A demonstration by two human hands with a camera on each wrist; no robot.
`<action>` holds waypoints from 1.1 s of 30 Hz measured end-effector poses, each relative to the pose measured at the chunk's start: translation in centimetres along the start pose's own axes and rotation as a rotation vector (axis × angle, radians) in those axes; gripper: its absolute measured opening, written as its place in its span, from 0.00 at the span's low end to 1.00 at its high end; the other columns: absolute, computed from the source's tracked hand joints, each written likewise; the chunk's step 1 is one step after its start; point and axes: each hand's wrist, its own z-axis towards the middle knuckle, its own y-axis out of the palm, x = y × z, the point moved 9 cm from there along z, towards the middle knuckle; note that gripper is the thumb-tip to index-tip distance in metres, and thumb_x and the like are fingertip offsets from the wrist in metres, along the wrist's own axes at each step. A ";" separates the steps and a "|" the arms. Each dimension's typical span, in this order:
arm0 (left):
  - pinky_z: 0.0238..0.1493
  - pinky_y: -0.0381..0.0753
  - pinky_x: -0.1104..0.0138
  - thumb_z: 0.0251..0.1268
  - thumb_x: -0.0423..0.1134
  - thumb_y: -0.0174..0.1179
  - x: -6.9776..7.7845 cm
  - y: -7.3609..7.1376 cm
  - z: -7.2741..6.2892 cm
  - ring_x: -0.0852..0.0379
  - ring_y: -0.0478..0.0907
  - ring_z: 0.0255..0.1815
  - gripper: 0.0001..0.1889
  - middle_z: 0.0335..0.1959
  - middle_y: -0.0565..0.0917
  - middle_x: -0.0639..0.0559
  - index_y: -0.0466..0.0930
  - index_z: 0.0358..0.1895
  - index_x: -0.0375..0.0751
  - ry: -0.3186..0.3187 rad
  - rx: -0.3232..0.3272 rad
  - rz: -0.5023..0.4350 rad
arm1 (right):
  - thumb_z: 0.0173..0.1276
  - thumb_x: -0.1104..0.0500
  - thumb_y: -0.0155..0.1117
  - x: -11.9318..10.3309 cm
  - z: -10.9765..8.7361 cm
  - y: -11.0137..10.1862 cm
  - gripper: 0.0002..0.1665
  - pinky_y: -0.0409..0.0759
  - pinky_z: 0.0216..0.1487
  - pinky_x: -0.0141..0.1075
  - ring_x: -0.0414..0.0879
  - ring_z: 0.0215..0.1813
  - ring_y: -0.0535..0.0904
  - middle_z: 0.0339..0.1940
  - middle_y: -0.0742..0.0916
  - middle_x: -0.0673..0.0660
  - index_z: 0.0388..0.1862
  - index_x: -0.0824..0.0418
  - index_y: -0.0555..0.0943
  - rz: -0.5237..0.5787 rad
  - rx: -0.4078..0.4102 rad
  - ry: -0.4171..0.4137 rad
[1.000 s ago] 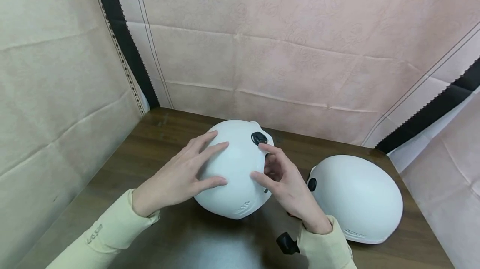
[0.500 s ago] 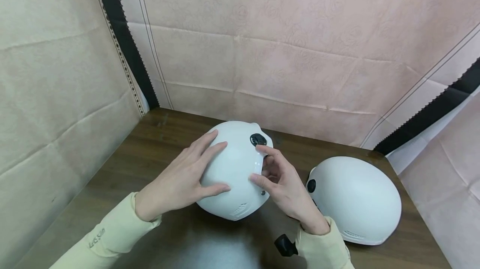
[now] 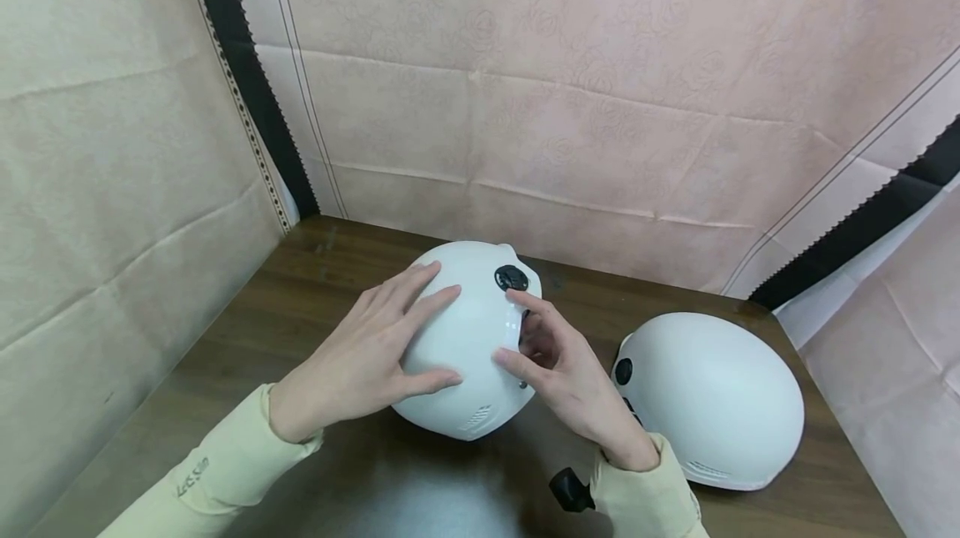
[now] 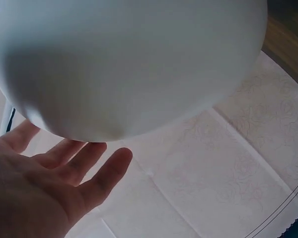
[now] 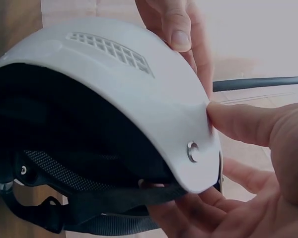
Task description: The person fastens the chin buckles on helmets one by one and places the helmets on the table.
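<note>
A white helmet point(image 3: 465, 338) stands tilted on the table, a round black vent point(image 3: 512, 278) near its far right side. My left hand point(image 3: 375, 346) rests on its left side, fingers and thumb spread over the shell; in the left wrist view its fingertips point(image 4: 120, 157) lie at the curved surface. My right hand point(image 3: 562, 363) holds the right rim. In the right wrist view the thumb point(image 5: 238, 119) lies on the outer shell near a silver rivet point(image 5: 192, 151), and other fingers reach inside by the black strap point(image 5: 119, 201). The strap partly hides those fingertips.
A second white helmet point(image 3: 712, 400) stands on the brown wooden table point(image 3: 300, 304) to the right. Pale cloth walls point(image 3: 525, 104) enclose the table at the back and sides. A small black device point(image 3: 572, 490) sits at my right wrist.
The helmet has shifted and turned slightly to the left, its vent moving left too. My right hand has moved a little left with the rim. My left hand has slid slightly nearer.
</note>
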 end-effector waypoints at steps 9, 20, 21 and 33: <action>0.65 0.61 0.47 0.51 0.69 0.65 0.1 -0.5 -0.1 0.47 0.55 0.75 0.47 0.74 0.61 0.45 0.67 0.66 0.38 0.007 0.021 0.000 | 0.65 0.54 0.69 -0.6 0.1 1.0 0.39 0.81 0.38 0.38 0.46 0.39 0.82 0.41 0.80 0.54 0.72 0.39 0.65 -0.003 -0.041 -0.056; 0.66 0.54 0.41 0.54 0.71 0.60 1.4 0.1 0.9 0.38 0.51 0.74 0.47 0.73 0.60 0.41 0.63 0.72 0.44 0.035 -0.065 0.125 | 0.66 0.56 0.68 -1.5 0.5 2.2 0.39 0.79 0.34 0.37 0.45 0.37 0.81 0.39 0.82 0.51 0.73 0.38 0.64 -0.019 -0.035 -0.073; 0.67 0.54 0.41 0.54 0.71 0.60 1.5 0.2 1.0 0.38 0.51 0.74 0.47 0.73 0.60 0.40 0.63 0.72 0.45 0.037 -0.068 0.141 | 0.66 0.56 0.68 -1.6 0.5 2.3 0.39 0.78 0.34 0.37 0.45 0.37 0.81 0.39 0.82 0.51 0.73 0.38 0.63 -0.019 -0.036 -0.071; 0.70 0.53 0.45 0.51 0.72 0.61 2.8 0.6 2.1 0.43 0.55 0.74 0.50 0.72 0.63 0.40 0.66 0.69 0.37 0.115 -0.034 0.169 | 0.66 0.54 0.68 -1.3 0.4 2.5 0.40 0.77 0.32 0.36 0.48 0.36 0.80 0.40 0.81 0.54 0.72 0.35 0.62 0.024 -0.032 -0.045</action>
